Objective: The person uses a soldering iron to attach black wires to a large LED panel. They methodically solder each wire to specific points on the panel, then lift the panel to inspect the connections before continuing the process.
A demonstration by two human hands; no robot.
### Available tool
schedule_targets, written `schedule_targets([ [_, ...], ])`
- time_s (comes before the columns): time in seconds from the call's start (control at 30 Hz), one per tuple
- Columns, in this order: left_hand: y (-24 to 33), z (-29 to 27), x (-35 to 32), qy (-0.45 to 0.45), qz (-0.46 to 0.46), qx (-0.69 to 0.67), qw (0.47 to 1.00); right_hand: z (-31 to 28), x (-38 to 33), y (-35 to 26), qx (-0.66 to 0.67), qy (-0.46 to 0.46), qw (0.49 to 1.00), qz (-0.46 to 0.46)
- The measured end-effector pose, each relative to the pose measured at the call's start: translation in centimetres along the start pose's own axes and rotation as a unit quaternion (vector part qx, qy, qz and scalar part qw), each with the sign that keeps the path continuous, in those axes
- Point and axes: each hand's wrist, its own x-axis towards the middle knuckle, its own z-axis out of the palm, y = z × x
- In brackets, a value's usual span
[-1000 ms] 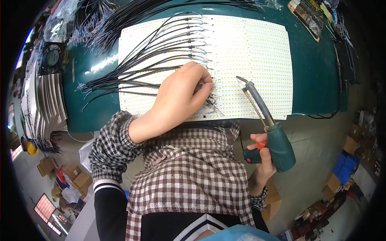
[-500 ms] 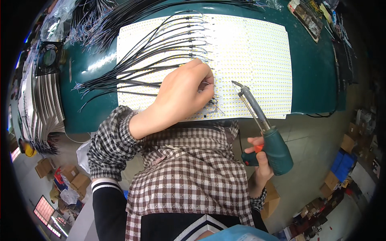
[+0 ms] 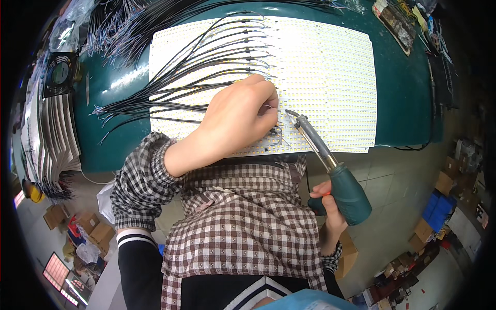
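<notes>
My left hand (image 3: 232, 116) is closed in a pinch over a white LED board (image 3: 330, 67), on a thin wire at the end of a black cable; its fingertips are partly hidden. Several black cables (image 3: 175, 85) run from the board's middle out to the left, some passing under this hand. My right hand (image 3: 333, 212) grips the green handle of a soldering gun (image 3: 349, 194), a finger by its red trigger. The gun's bent tip is over the board, just right of my left fingertips. Whether it touches the board I cannot tell.
The board lies on a green table (image 3: 403, 103). A black fan (image 3: 59, 75) and a stack of white strips or boards (image 3: 54, 129) are at the left. Bundles of loose cables (image 3: 129, 31) lie at the back. A stained block (image 3: 395, 23) sits at the far right.
The soldering gun in my right hand has moved left and slightly down, its tip closer to my left fingertips. My left hand stays nearly in place, still pinching.
</notes>
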Motion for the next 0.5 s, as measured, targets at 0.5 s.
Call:
schedule_targets([
  [0.5,0.55,0.0,-0.08,-0.017,0.007,0.014,1.0,-0.78,-0.47,0.43,-0.009,-0.026,1.0,0.013],
])
